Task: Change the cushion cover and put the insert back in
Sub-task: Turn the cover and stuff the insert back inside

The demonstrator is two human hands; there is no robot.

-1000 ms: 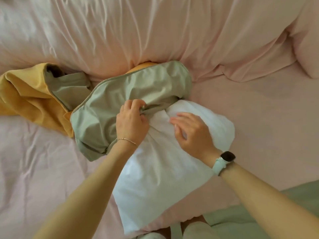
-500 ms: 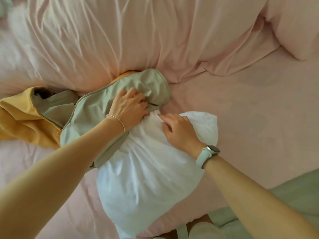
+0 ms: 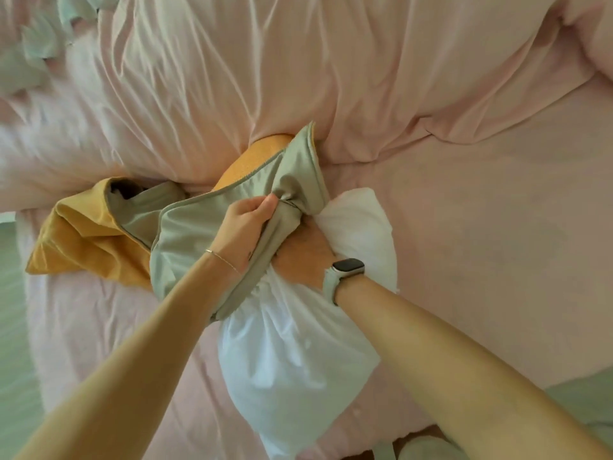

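Insert point(image 3: 295, 356) white, on bed point(image 3: 481, 227), top corner tucked into green cover point(image 3: 185, 240). Left hand point(image 3: 247, 227) pinching cover's opening edge; right hand point(image 3: 306, 257) thrust inside, grip hidden, cannot tell. Advise: hold mouth wide, feed corner deep. Open bed right; duvet point(image 3: 265, 78) crowds behind.

Two hands point(image 3: 247, 227), one white insert point(image 3: 292, 353), two cushion covers point(image 3: 185, 237), one watch point(image 3: 346, 268), one bracelet point(image 3: 223, 259)
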